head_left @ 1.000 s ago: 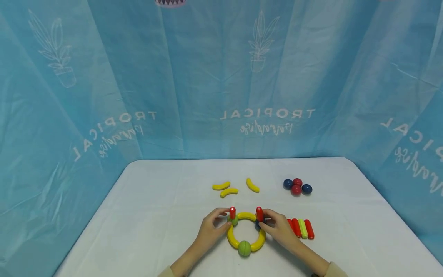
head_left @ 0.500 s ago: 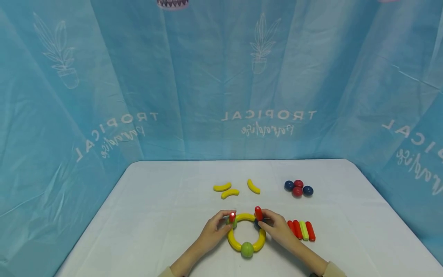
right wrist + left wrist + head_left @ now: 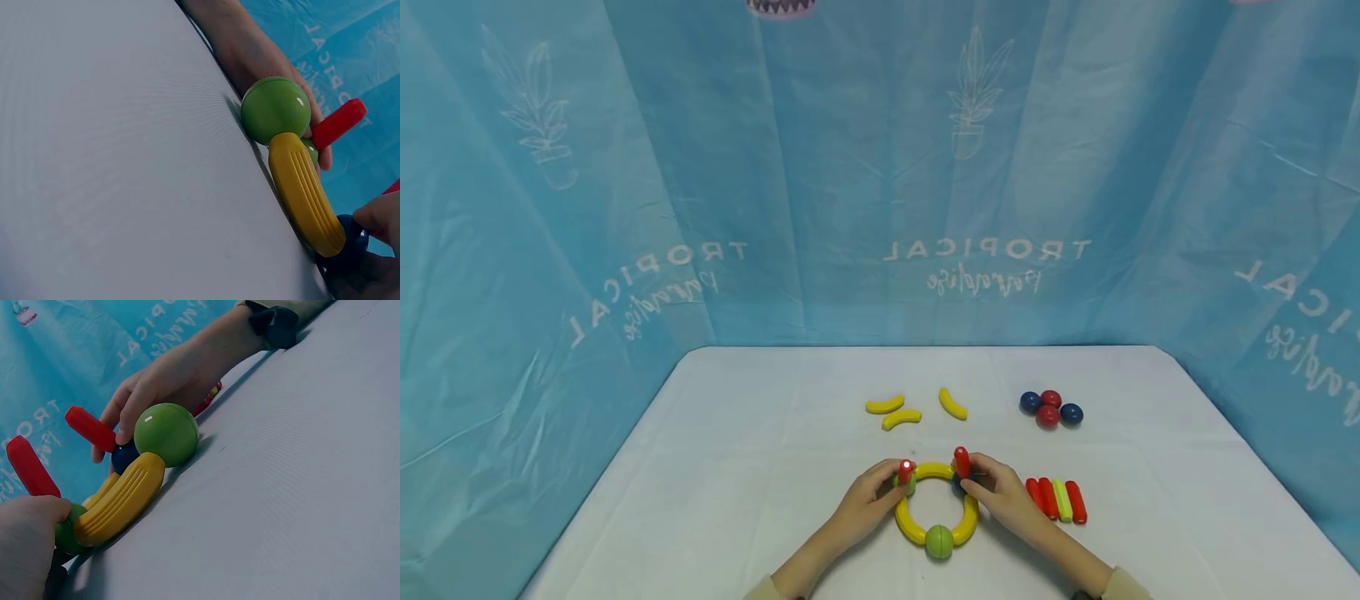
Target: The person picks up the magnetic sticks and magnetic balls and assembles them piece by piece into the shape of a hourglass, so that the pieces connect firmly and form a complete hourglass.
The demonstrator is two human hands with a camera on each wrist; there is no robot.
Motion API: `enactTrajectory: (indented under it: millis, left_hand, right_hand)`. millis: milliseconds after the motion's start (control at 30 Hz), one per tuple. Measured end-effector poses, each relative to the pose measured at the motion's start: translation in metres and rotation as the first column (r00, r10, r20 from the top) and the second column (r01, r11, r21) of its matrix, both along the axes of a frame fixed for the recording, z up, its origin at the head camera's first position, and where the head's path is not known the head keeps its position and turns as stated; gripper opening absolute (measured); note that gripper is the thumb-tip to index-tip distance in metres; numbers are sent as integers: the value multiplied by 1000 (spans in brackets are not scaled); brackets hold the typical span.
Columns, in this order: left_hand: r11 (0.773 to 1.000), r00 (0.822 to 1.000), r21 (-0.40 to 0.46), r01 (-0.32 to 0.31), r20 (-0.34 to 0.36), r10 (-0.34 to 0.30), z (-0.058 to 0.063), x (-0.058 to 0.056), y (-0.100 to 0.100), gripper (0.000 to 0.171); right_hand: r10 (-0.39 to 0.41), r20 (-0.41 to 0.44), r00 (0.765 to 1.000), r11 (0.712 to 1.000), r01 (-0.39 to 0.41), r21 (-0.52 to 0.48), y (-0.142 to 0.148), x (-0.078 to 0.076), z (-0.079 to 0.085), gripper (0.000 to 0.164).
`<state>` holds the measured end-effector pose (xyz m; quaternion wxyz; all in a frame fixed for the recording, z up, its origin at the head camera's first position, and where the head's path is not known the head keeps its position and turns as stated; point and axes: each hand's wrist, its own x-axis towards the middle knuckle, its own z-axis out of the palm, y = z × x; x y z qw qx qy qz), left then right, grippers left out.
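Note:
Three yellow curved rods and three balls join into a ring flat on the white table. A plain green ball forms its near side. At the far left, my left hand grips another green ball, its thumb at the base of a red stick rising from it. My right hand holds the dark blue ball at the far right between thumb and fingers. A second red stick stands up from that ball, slightly tilted. The fingers partly hide both held balls.
Beyond the ring lie three short yellow curved pieces. Red and dark blue balls cluster at the back right. Several red sticks and a yellow-green stick lie beside my right hand. A blue printed curtain surrounds the table.
The red stick on the left ball now sits lower and looks shorter in the head view. My left hand has shifted slightly right around that ball. My right hand keeps its hold.

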<state>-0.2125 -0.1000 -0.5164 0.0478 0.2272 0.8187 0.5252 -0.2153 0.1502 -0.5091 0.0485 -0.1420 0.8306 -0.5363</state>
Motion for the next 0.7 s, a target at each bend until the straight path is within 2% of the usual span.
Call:
enactTrajectory:
  millis: [200,333,400,467,533,633,700]
  left_hand:
    - [999,1000,-36,-11,11,11,1,2,2,30]
    - [1000,1000,-14,-26,16,26,1,4,3,27]
    - [999,999,6,-31,13,31,0,5,3,27]
    - [999,999,26,-39,3,39,-1,4,3,26]
    - [998,999,44,-47,-13,47,-1,3,2,27]
    - [997,998,56,-59,-34,61,-2,1,1,27]
    - [996,997,56,-65,-40,68,-3,0,1,27]
  right_hand:
    - [-23,-12,1000,1000,23,-12,4,6,4,36]
    - [-104,-146,984,994,109,25,18,15,6,33]
    - [-164,-242,956,983,181,46,29,20,7,30]
    - [-222,-349,911,965,256,53,42,24,9,28]
    - [-282,-419,863,941,333,53,55,28,12,26]
    - [-370,-476,798,890,451,65,75,32,15,25]
    - [-428,-476,768,842,530,99,87,35,16,24]
